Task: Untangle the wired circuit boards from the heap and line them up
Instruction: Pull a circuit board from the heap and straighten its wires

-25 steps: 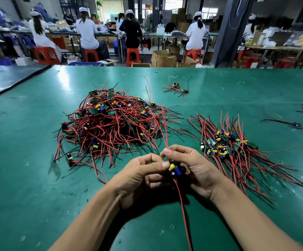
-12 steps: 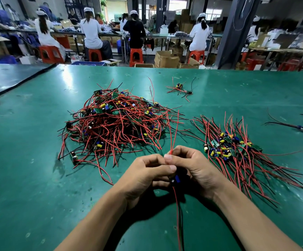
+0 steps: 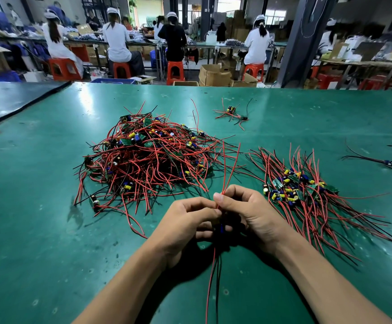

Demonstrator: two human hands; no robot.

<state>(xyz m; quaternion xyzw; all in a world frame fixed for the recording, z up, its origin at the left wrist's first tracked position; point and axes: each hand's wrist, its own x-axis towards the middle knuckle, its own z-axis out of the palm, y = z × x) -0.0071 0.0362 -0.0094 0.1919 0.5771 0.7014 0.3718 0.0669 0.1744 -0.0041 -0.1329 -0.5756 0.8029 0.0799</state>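
Toward worktop (image 3: 38, 230) near edge: left hand (image 3: 185, 223), right hand (image 3: 254, 213), fingers (image 3: 216, 198) curled round wired board (image 3: 221, 228), between heap (image 3: 148, 160) and row (image 3: 302, 190).

No text, label, brand or number is legible on the circuit boards (image 3: 294, 187) or cartons (image 3: 214, 74).

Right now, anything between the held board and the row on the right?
Nothing visible. The left hand and right hand grip the board; the row lies just right of it, only mat between. The heap is left, off that path.
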